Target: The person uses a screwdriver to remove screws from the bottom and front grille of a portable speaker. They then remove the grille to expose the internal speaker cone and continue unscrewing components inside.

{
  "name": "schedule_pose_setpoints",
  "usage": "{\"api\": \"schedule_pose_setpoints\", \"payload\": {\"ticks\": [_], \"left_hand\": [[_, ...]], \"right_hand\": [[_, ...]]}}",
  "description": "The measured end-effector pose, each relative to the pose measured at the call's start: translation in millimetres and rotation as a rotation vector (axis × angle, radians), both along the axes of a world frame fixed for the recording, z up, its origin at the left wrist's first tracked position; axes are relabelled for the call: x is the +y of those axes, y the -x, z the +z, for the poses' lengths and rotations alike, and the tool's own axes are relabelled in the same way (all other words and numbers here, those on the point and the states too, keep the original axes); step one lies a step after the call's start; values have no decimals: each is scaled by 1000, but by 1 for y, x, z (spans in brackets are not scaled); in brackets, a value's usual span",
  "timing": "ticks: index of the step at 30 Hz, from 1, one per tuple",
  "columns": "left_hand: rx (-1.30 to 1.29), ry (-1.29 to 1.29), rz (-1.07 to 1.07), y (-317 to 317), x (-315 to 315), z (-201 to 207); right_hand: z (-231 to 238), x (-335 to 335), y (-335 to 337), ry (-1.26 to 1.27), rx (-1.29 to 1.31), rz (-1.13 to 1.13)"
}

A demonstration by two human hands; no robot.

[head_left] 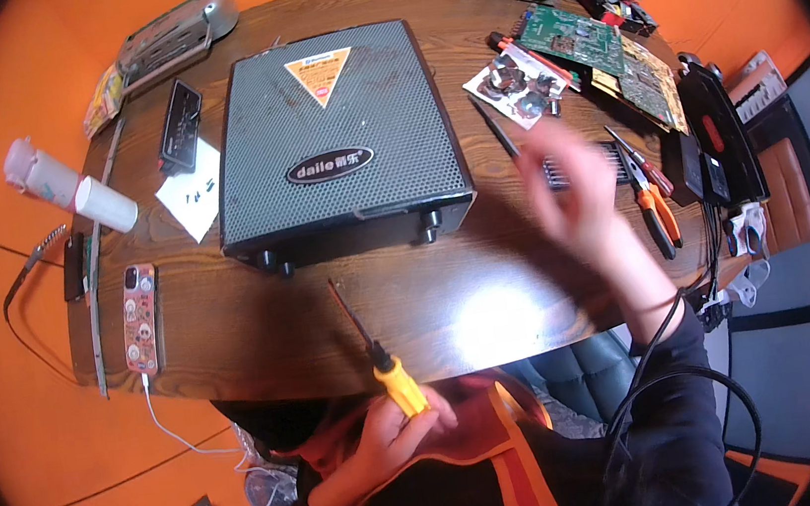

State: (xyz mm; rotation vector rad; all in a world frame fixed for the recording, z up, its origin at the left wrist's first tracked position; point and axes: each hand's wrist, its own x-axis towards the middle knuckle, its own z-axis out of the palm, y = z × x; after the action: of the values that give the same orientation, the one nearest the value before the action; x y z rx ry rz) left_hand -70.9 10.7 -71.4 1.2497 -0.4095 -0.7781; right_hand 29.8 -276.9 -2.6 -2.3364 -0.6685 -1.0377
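My left hand (386, 437), low at the table's near edge, is closed round the yellow handle of a screwdriver (401, 389). The dark shaft points up and away toward a large speaker box (331, 126). That box lies with its grey mesh face up and its small black feet toward me. My right hand (573, 189) is raised over the table right of the box, smeared by motion, so its fingers are unclear. Partly hidden behind it is a dark case of small bits (605, 162). A thin dark pointed tool (493, 127) lies just beyond the hand.
Orange-handled pliers (655, 209) and a red-handled screwdriver (642, 161) lie at the right. Green circuit boards (573, 39) and a bag of parts (518, 85) sit farther back. Left are a black panel (181, 127), white paper with screws (197, 199), a phone (141, 318) and a bottle (41, 172).
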Motion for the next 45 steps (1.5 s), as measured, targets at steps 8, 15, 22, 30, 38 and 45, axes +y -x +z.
{"api": "schedule_pose_setpoints", "payload": {"ticks": [8,15,22,30,38,45], "left_hand": [[-601,-243,131,-13,-55,10],[-798,-325,273,-40,-29,47],[-1045,-597,847,-138,40,54],[-604,-203,562,-168,39,37],[-500,-196,544,-166,37,38],[-384,-132,572,-139,34,40]], "right_hand": [[-44,82,96,-407,404,423],[-24,65,102,-682,404,101],[-5,5,47,-738,382,-182],[15,-19,-79,-947,513,-48],[-19,-10,-182,-878,616,85],[-23,2,-164,-740,610,-21]]}}
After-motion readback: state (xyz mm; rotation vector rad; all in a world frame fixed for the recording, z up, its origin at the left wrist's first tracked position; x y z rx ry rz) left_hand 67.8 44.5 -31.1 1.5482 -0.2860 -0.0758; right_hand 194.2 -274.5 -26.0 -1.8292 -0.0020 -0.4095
